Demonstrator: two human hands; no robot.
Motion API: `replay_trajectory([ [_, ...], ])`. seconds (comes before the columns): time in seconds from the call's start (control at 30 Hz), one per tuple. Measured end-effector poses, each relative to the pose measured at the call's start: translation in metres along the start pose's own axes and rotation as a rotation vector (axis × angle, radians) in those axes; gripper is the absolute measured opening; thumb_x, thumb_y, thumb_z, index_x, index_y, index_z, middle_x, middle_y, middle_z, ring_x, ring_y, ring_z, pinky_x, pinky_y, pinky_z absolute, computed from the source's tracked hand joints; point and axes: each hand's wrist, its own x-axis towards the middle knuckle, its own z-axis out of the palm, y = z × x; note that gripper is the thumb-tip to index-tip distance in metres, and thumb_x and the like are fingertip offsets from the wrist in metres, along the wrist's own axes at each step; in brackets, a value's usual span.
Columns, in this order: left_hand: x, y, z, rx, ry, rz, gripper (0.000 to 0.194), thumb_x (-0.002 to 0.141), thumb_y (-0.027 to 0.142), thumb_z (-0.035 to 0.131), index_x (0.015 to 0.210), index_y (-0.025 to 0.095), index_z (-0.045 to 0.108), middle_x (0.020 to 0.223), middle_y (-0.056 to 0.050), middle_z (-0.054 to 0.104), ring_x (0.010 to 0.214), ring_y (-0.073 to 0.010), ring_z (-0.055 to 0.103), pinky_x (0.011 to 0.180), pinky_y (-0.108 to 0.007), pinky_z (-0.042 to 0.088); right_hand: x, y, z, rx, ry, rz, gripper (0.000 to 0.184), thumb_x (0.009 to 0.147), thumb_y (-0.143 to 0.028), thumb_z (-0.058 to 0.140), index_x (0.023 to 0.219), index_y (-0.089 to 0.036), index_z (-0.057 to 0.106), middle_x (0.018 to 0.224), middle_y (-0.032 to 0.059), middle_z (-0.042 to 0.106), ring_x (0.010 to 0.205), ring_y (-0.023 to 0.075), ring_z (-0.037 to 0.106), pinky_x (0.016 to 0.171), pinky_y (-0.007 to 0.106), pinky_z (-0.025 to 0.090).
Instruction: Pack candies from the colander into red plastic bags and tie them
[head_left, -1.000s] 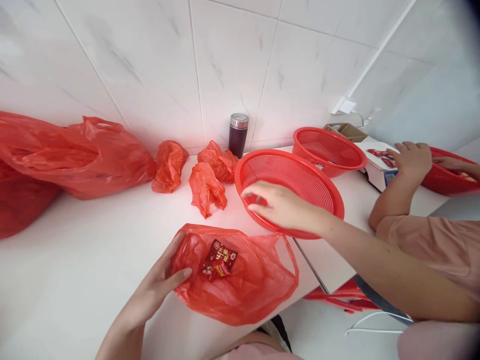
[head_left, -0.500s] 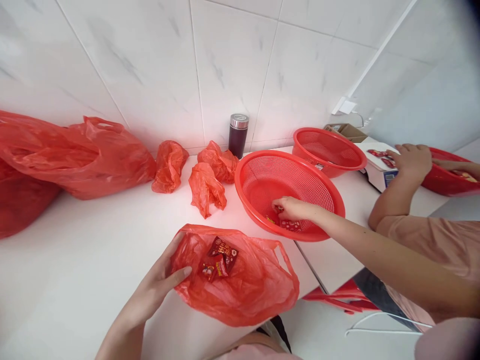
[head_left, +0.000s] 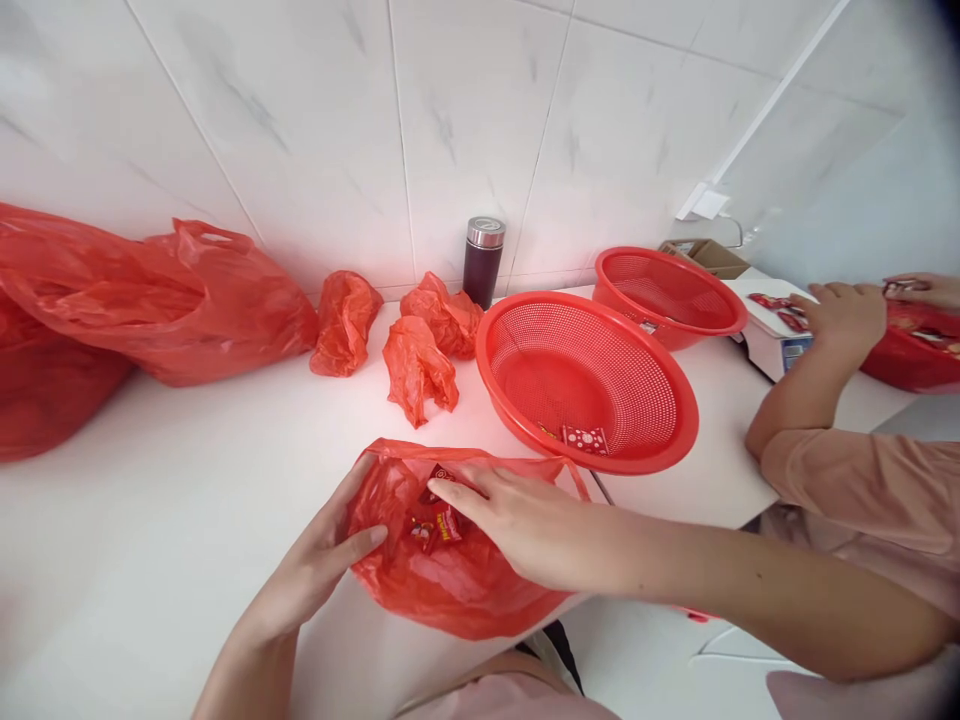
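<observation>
My left hand (head_left: 319,560) grips the left rim of a red plastic bag (head_left: 465,605), thumb on the inside and fingers behind the film. Inside the bag lie small wrapped snack packets (head_left: 442,525), red and dark red with yellow print. My right hand (head_left: 517,520) reaches into the bag's mouth from the right, thumb and fingers apart over the packets, and nothing shows in it. Just beyond the bag stands a red perforated basket (head_left: 675,425). A white-dotted red packet (head_left: 585,440) and a small yellowish one lie at its near side.
Crumpled red bags (head_left: 420,370) and a dark tumbler (head_left: 482,265) stand by the tiled wall. Large filled red bags (head_left: 232,320) sit at the left. Rightward are a second red basket (head_left: 667,325), a scale (head_left: 787,350) with packets, and a co-worker's hand (head_left: 847,315) beside another red container.
My right hand has moved from the basket into the bag. My left hand keeps its hold on the rim. The co-worker's far hand has lifted from the red container with a packet.
</observation>
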Motion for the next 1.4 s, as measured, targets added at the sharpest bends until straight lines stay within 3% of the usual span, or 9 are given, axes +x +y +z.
replay_trajectory([
  [0.13,-0.001,0.001,0.001,-0.062,-0.016,0.013,0.077,0.089,0.035,0.063,0.155,0.035,0.023,0.164,0.002,0.020,0.147,-0.0323,0.025,0.113,-0.041,0.040,-0.007,0.008,-0.020,0.043,-0.169,0.034,0.063,0.092,-0.021,0.049,0.152,-0.032,0.032,0.147,0.0069,0.048,0.127,0.0295,0.052,0.100,0.044,0.048],
  [0.3,-0.001,0.000,0.002,-0.040,-0.017,0.034,0.074,0.087,0.035,0.065,0.152,0.038,0.030,0.164,0.005,0.021,0.149,-0.0315,0.020,0.115,-0.041,0.035,-0.015,0.045,-0.080,0.078,0.194,0.179,0.039,0.098,-0.037,0.043,0.136,-0.033,0.050,0.128,0.0037,0.061,0.108,0.0208,0.063,0.090,0.035,0.051],
  [0.43,0.000,-0.002,0.000,-0.019,0.013,0.039,0.071,0.087,0.036,0.066,0.150,0.039,0.034,0.163,0.005,0.023,0.149,-0.0308,0.019,0.116,-0.040,0.034,-0.014,0.101,-0.068,-0.258,0.035,0.565,0.061,0.084,-0.033,0.063,0.143,-0.030,0.047,0.127,0.0143,0.058,0.090,0.0286,0.067,0.075,0.042,0.052],
  [0.57,0.002,-0.004,0.000,-0.007,0.017,0.052,0.071,0.086,0.037,0.067,0.150,0.039,0.035,0.163,0.005,0.023,0.149,-0.0308,0.019,0.115,-0.040,0.035,-0.011,0.125,-0.036,-0.224,-0.056,0.498,0.043,0.087,-0.032,0.058,0.130,-0.032,0.059,0.109,0.0111,0.063,0.065,0.0177,0.063,0.060,0.035,0.049],
  [0.83,0.003,-0.008,-0.002,0.014,0.044,0.040,0.073,0.086,0.038,0.066,0.151,0.038,0.031,0.165,0.004,0.019,0.149,-0.0307,0.020,0.117,-0.044,0.031,0.006,0.125,-0.055,-0.071,0.056,0.346,0.005,0.079,-0.024,0.062,0.074,-0.024,0.062,0.074,0.0040,0.063,0.062,0.0164,0.056,0.059,0.033,0.045],
  [0.97,0.003,-0.009,-0.001,0.014,0.055,0.024,0.075,0.086,0.039,0.066,0.151,0.040,0.030,0.165,0.005,0.017,0.149,-0.0307,0.021,0.119,-0.046,0.026,0.007,0.098,-0.084,0.147,0.341,0.335,0.016,0.089,-0.036,0.053,0.082,-0.021,0.052,0.076,0.0001,0.061,0.062,0.0129,0.058,0.059,0.028,0.046],
  [1.1,0.004,-0.006,0.002,0.003,0.041,0.027,0.076,0.085,0.039,0.067,0.151,0.042,0.029,0.165,0.006,0.016,0.150,-0.0303,0.016,0.117,-0.044,0.030,0.010,0.045,-0.077,0.410,0.315,0.124,0.024,0.092,-0.045,0.053,0.093,-0.021,0.053,0.085,-0.0001,0.063,0.063,0.0106,0.057,0.060,0.026,0.047],
  [1.23,0.003,-0.005,0.002,-0.017,0.026,0.016,0.077,0.085,0.038,0.067,0.151,0.043,0.028,0.164,0.007,0.018,0.149,-0.0309,0.020,0.118,-0.043,0.029,0.017,0.022,-0.057,0.223,0.346,0.081,0.025,0.093,-0.046,0.054,0.105,-0.024,0.058,0.103,0.0020,0.066,0.083,0.0136,0.061,0.072,0.027,0.046],
  [1.4,0.002,-0.009,-0.001,-0.006,0.003,0.043,0.076,0.086,0.037,0.066,0.152,0.043,0.028,0.165,0.009,0.016,0.150,-0.0301,0.016,0.118,-0.042,0.030,0.018,0.058,-0.060,-0.142,0.319,0.268,0.018,0.095,-0.032,0.048,0.105,-0.023,0.058,0.106,0.0060,0.065,0.090,0.0190,0.061,0.078,0.032,0.044],
])
